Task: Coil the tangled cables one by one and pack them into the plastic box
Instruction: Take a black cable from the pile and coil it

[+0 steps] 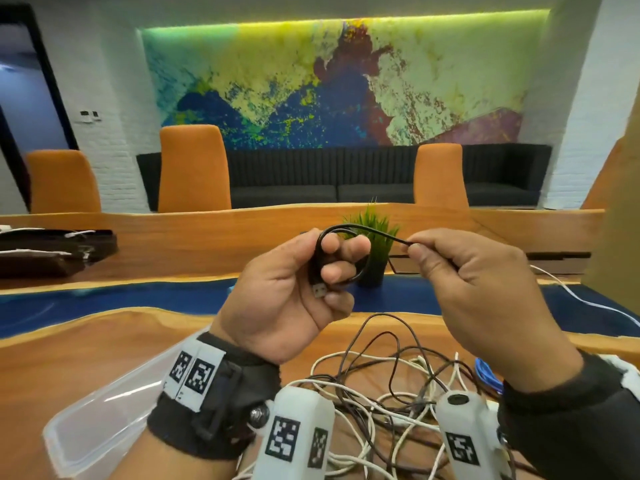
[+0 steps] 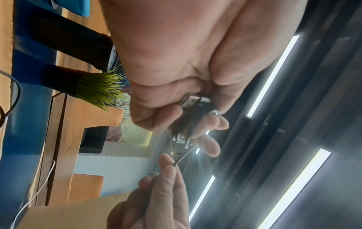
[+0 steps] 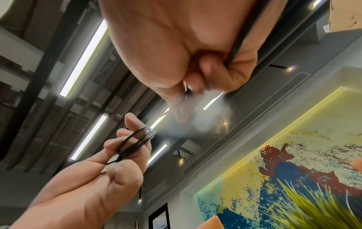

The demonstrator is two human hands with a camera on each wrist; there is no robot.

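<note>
Raised above the table, my left hand (image 1: 311, 271) grips a small coil of thin black cable (image 1: 356, 230) looped round its fingers, with the silver USB plug (image 1: 319, 291) sticking out below the thumb. My right hand (image 1: 460, 271) pinches the same black cable between thumb and forefinger just right of the coil; the cable runs on down through its fist. The left wrist view shows the USB plug (image 2: 191, 100) in the curled fingers. The right wrist view shows the loops of black cable (image 3: 135, 142) round the left fingers. A clear plastic box (image 1: 104, 420) lies at the lower left.
A tangle of white and dark cables (image 1: 391, 382) lies on the wooden table (image 1: 86, 355) under my wrists. A blue cable bundle (image 1: 488, 375) sits at the right. A small potted grass plant (image 1: 375, 251) stands behind my hands. Dark bags (image 1: 52, 251) lie at the far left.
</note>
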